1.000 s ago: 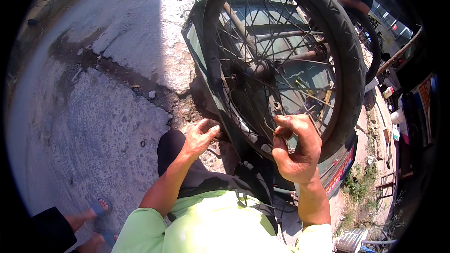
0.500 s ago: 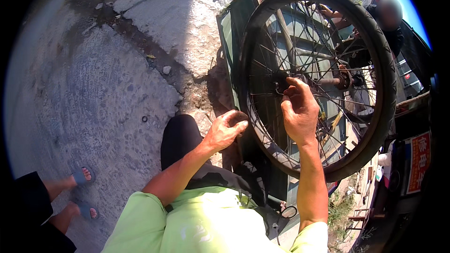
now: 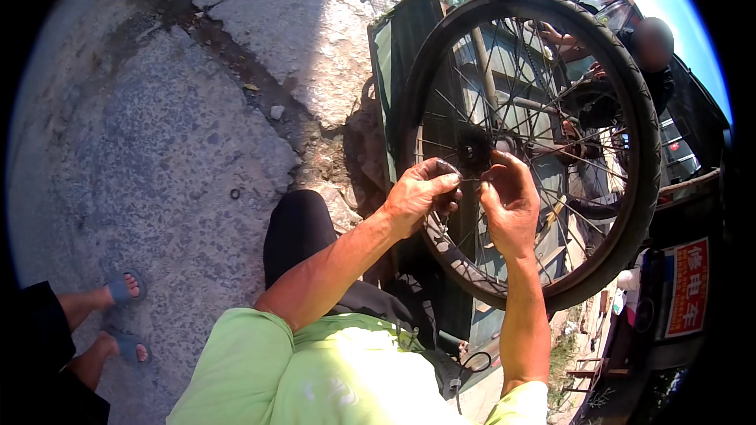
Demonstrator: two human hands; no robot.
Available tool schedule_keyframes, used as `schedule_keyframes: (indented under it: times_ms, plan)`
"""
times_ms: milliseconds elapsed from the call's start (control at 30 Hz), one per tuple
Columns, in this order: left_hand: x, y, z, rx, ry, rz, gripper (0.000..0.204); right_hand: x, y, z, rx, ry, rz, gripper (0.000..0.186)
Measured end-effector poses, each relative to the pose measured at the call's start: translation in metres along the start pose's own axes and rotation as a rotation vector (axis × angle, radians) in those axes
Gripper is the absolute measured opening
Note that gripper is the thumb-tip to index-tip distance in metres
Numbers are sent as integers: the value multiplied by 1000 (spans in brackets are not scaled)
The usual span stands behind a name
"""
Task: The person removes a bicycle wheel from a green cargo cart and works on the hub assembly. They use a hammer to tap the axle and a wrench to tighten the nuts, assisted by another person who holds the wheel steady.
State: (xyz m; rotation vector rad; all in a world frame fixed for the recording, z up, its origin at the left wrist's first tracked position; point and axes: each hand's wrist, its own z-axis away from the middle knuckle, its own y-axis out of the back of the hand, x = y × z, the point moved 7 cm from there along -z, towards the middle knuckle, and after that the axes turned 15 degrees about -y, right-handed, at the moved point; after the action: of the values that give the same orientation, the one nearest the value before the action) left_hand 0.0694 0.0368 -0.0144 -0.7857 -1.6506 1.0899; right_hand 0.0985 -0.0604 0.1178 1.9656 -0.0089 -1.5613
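Observation:
In front of me stands a spoked bicycle wheel with a black tyre (image 3: 647, 142), its dark hub (image 3: 475, 148) just beyond my fingertips. My left hand (image 3: 425, 195) is closed in a pinch at the wheel's left side, its fingertips blackened. Facing it, my right hand (image 3: 513, 203) pinches too, thumb and forefinger bent close to the hub. A thin, short line spans the gap between both hands' fingertips; it is too small to name. Spokes pass behind my hands.
A green panel (image 3: 394, 71) stands behind the wheel. Another person (image 3: 650, 63) at the far right reaches toward the frame. Someone's sandalled feet (image 3: 126, 289) are on the concrete (image 3: 173, 149) at left. A red sign (image 3: 687, 287) hangs at right; a small ring (image 3: 235, 194) lies on the ground.
My left hand has moved right and up to meet my right hand near the hub. My right hand has shifted slightly down and right. The wheel sits slightly lower in view.

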Motion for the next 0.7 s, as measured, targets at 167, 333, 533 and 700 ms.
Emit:
schedule_keyframes:
  times_ms: [167,333,533,700]
  plan:
    - [-12,-5,-5,98,71,80,5,-19,6,2,106,196,293,44]
    - [-21,-10,-14,95,83,118,3,-34,2,-6,76,313,448,49]
    - [-29,-8,-18,156,104,105,4,-45,-4,-12,109,457,704,51]
    - [-30,21,-10,236,133,49,9,-38,-5,-26,134,532,864,55]
